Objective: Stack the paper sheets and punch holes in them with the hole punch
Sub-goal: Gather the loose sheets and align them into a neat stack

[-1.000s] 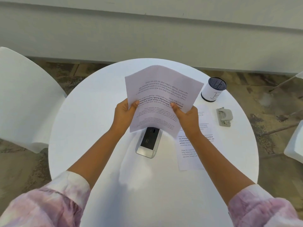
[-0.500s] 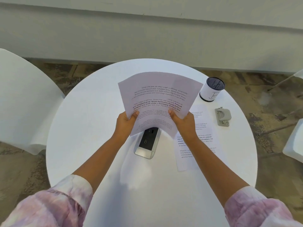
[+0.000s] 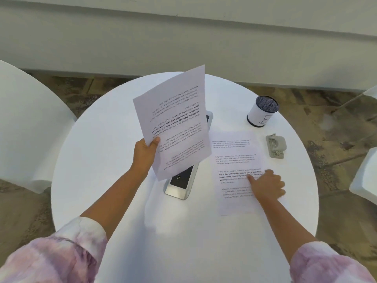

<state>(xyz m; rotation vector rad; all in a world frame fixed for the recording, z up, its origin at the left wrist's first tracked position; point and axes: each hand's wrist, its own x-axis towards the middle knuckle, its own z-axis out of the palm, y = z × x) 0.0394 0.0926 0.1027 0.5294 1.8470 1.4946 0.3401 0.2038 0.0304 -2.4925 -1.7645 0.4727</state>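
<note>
My left hand (image 3: 145, 153) grips printed paper sheets (image 3: 175, 119) by their lower left edge and holds them raised and tilted above the round white table (image 3: 114, 160). Another printed sheet (image 3: 234, 152) lies flat on the table to the right. My right hand (image 3: 265, 184) rests on that flat sheet, its index finger pointing onto the text and the other fingers curled. A small grey hole punch (image 3: 275, 145) sits on the table beyond the flat sheet's right edge, apart from both hands.
A silver and black power socket unit (image 3: 181, 180) stands at the table's middle, partly hidden by the held sheets. A white cylindrical cup (image 3: 262, 113) with a dark top stands at the back right. White chairs (image 3: 26, 123) flank the table on both sides.
My right hand let go of the held sheets and moved down and right onto the flat sheet. The left hand alone now holds the sheets, swung upright toward the left.
</note>
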